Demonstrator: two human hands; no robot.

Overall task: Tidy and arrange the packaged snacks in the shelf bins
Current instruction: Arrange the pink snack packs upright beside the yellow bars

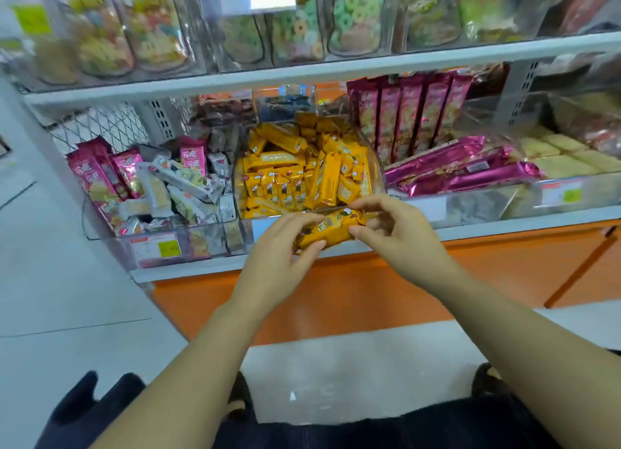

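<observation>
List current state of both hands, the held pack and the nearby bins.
left hand, fingers pinching the yellow pack's left end.
right hand, fingers pinching its right end.
yellow pack, held between both hands, just in front of the yellow bin.
yellow bin, full; front packs upright in rows, rest jumbled.
left bin, white and pink packs jumbled.

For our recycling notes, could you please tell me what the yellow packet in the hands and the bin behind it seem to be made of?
The yellow packet, held by the left hand and right hand, looks like thin glossy plastic film: it shines and creases. The bin looks like clear rigid plastic, perhaps acrylic: the packets inside show through its walls.
</observation>
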